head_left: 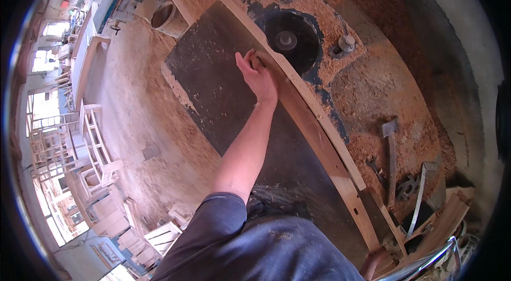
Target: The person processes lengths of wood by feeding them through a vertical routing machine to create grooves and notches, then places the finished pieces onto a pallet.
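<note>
A long wooden board with small slots cut in it lies against a long wooden fence strip on a dark metal machine table. My left hand rests its edge against the board, near the round cutter housing behind the fence. Its thumb and fingers are apart, loosely bent, with nothing between them. Down at the lower right, my right hand closes around the board's near end; most of its fingers are hidden.
Beyond the fence, wood shavings cover the machine top around a clamp knob, a hammer-like tool, a spanner and a metal square. Wooden frames and stacked boards stand at the left.
</note>
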Motion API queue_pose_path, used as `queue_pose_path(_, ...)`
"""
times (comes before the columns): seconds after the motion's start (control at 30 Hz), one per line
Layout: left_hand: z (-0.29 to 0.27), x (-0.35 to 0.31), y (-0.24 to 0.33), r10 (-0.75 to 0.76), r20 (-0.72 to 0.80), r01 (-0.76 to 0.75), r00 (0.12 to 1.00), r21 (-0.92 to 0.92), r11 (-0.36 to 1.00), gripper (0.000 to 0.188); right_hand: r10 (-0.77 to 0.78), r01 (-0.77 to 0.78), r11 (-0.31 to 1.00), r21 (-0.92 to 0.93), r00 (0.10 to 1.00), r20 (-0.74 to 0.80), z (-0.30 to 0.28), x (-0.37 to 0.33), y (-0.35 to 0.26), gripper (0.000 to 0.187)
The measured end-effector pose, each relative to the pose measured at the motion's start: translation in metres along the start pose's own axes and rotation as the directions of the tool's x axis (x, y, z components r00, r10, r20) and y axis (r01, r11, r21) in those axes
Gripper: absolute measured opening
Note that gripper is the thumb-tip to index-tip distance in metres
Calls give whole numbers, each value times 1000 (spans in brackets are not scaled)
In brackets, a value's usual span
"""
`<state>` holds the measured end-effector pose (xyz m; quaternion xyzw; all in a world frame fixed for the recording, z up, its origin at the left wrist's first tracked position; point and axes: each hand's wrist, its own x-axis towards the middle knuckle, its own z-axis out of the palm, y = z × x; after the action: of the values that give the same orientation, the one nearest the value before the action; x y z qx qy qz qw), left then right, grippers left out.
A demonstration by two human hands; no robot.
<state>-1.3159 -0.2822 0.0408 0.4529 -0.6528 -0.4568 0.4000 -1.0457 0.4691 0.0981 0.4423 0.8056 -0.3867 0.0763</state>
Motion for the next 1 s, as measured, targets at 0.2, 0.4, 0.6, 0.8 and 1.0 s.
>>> queue_pose_path(0.2,1,-2,-12,63,-127,-46,990,134,990,54,331,-285,927,245,928,-173,8,15,-16,48)
queue_pose_path(0.4,-6,-91,8,55,48,-58,997,73,996,62,475,-382,833,401,865,-162,7,28,-1,48)
queue_pose_path(0.6,-12,-161,13,33,97,-43,995,107,993,74,493,-438,841,317,862,-117,-8,65,43,40)
queue_pose_path(0.8,-14,-149,6,20,84,-36,996,200,979,74,492,-447,855,262,860,-138,14,42,-5,31)
queue_pose_path(1.0,-1,-137,13,23,110,-47,994,223,974,71,339,-181,854,488,905,-257,-1,101,95,32)
